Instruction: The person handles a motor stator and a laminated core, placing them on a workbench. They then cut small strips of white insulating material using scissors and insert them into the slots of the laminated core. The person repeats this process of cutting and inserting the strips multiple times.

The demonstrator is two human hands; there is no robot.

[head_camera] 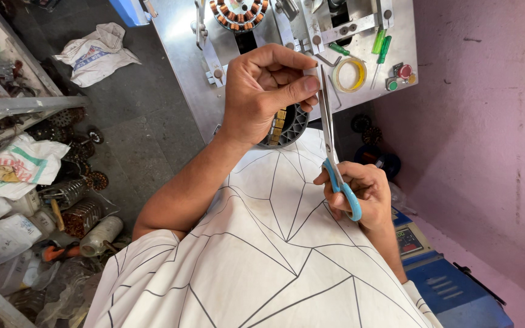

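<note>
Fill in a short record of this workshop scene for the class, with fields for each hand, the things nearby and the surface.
left hand: left hand pinches a small pale strip between thumb and fingers
right hand: right hand grips blue-handled scissors, blades pointing up beside the strip
below left hand: round black part with gold pieces
surface: metal worktable
on it: yellow tape roll, green screwdrivers, copper-wound stator
floor: white sacks

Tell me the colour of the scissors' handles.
Light blue, on the scissors held in the right hand; clearest in the head view.
</note>
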